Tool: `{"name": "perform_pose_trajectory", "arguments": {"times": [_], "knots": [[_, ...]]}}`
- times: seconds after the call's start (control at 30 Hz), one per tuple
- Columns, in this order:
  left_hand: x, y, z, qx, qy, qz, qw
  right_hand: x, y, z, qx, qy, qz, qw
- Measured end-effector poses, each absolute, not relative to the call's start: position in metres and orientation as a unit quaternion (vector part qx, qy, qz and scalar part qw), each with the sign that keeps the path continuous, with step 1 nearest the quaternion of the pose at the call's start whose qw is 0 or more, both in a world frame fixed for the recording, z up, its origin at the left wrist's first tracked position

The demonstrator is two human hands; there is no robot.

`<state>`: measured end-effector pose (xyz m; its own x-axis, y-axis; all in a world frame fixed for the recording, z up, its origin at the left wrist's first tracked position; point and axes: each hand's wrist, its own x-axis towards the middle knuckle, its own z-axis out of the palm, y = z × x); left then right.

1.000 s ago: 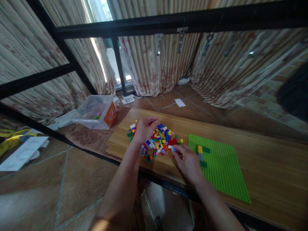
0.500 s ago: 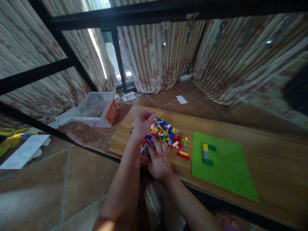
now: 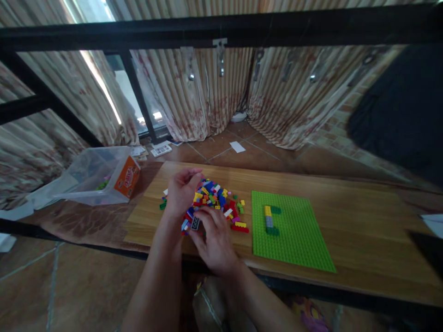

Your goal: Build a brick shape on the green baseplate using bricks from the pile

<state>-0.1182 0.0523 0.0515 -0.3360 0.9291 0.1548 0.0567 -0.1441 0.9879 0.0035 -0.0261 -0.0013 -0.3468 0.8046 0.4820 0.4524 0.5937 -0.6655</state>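
Note:
My right hand (image 3: 215,240) is closed, with a dark grey toy building brick (image 3: 195,223) between thumb and fingers, its hollow underside facing me. Just beyond it, to the left, my left hand (image 3: 182,190) hovers over the near-left part of a pile of mixed bricks (image 3: 212,197). Its thumb and fingers are pinched together; whatever lies between them is hidden. To the right of the pile lies a green baseplate (image 3: 294,246), carrying a small bracket shape of yellow, grey and dark green bricks (image 3: 269,220). A yellow brick on a red one (image 3: 240,226) sits between pile and plate.
The wooden tabletop (image 3: 367,230) extends to the right of the baseplate. A clear plastic box (image 3: 93,191) with an orange label and a few bricks inside stands on the left. Black metal bars (image 3: 221,30) cross in front of the curtains. A dark shape (image 3: 401,115) occupies the right edge.
The view has swung to the right, so everything sits further left. My right hand has turned and lifted the grey brick a little, showing more of it. The left hand stays pinched over the pile.

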Motion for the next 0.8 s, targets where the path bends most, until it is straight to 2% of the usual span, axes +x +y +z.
{"name": "perform_pose_trajectory", "arguments": {"times": [0.23, 0.37, 0.6, 0.8], "knots": [[-0.079, 0.054, 0.039, 0.553, 0.539, 0.532, 0.347, 0.079, -0.016, 0.020, -0.484, -0.645, 0.334, 0.488], [-0.044, 0.046, 0.032, 0.663, 0.506, 0.437, 0.337, 0.138, 0.000, 0.017, -0.563, -0.562, 0.316, 0.517], [-0.004, 0.037, 0.021, 0.754, 0.457, 0.330, 0.338, 0.229, 0.014, -0.006, -0.660, -0.467, 0.327, 0.489], [0.009, 0.034, 0.003, 0.784, 0.462, 0.275, 0.309, 0.229, 0.005, -0.008, -0.595, -0.451, 0.491, 0.450]]}}
